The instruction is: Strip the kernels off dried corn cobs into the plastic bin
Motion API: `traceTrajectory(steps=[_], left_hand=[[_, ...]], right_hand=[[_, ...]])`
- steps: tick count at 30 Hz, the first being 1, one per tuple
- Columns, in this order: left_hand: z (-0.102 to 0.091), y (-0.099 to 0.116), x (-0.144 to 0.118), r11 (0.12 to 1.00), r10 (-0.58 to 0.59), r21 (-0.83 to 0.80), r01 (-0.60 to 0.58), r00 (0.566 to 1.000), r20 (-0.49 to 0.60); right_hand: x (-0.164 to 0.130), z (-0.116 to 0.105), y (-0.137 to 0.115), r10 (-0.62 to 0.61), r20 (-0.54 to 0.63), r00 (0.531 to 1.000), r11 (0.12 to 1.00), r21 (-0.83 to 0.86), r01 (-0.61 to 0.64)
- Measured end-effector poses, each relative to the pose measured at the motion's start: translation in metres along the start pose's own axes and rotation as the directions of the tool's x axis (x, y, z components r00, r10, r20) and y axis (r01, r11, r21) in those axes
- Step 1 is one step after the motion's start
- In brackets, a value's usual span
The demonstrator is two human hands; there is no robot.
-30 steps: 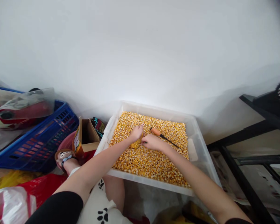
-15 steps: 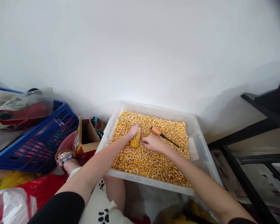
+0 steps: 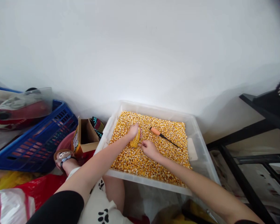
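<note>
Gripping the corn cob [image 3: 135, 138], the left hand [image 3: 132, 131] curls over its top end.

Both arms are bare from the upper arm down, with no watch, bracelet or ring showing on either wrist or on the left hand [image 3: 133, 130] or the right hand [image 3: 149, 148]. A short black sleeve [image 3: 58, 207] covers the left upper arm, and only a sliver of the same black cloth shows at the right arm by the bottom edge. Below the arms lies a white garment [image 3: 100, 209] printed with black paw marks. On one foot sits a pale sandal [image 3: 63, 155] with a strap and small ornaments on top.
</note>
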State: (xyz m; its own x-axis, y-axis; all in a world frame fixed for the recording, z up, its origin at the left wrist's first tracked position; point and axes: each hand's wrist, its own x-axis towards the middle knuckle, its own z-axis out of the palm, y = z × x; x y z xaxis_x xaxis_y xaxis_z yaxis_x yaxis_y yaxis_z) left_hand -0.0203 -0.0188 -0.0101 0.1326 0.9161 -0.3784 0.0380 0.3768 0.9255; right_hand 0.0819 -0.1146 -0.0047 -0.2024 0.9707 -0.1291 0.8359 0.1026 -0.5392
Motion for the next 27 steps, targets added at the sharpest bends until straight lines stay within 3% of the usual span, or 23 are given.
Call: traceTrajectory(steps=[6, 12, 16, 22, 27], left_hand=[[0.001, -0.003, 0.002, 0.989, -0.056, -0.134, 0.059, 0.998, 0.023], [0.001, -0.012, 0.012, 0.995, -0.040, -0.090, 0.041, 0.999, 0.019], [0.001, -0.015, 0.016, 0.998, -0.025, -0.056, 0.026, 0.999, 0.024], [0.004, -0.016, 0.011, 0.969, 0.147, 0.199, -0.143, 0.989, -0.002], [0.006, -0.018, 0.009, 0.926, 0.243, 0.289, -0.244, 0.969, 0.041]], right_hand=[[-0.008, 0.000, -0.006, -0.088, -0.016, 0.996, 0.969, -0.234, 0.082], [0.009, 0.003, -0.006, 0.042, 0.031, 0.999, 0.999, -0.031, -0.041], [0.017, -0.005, -0.004, -0.027, 0.077, 0.997, 0.997, -0.076, 0.033], [0.029, -0.025, 0.004, -0.182, 0.264, 0.947, 0.971, -0.105, 0.216], [0.035, -0.031, 0.011, -0.227, 0.357, 0.906, 0.967, -0.025, 0.252]])
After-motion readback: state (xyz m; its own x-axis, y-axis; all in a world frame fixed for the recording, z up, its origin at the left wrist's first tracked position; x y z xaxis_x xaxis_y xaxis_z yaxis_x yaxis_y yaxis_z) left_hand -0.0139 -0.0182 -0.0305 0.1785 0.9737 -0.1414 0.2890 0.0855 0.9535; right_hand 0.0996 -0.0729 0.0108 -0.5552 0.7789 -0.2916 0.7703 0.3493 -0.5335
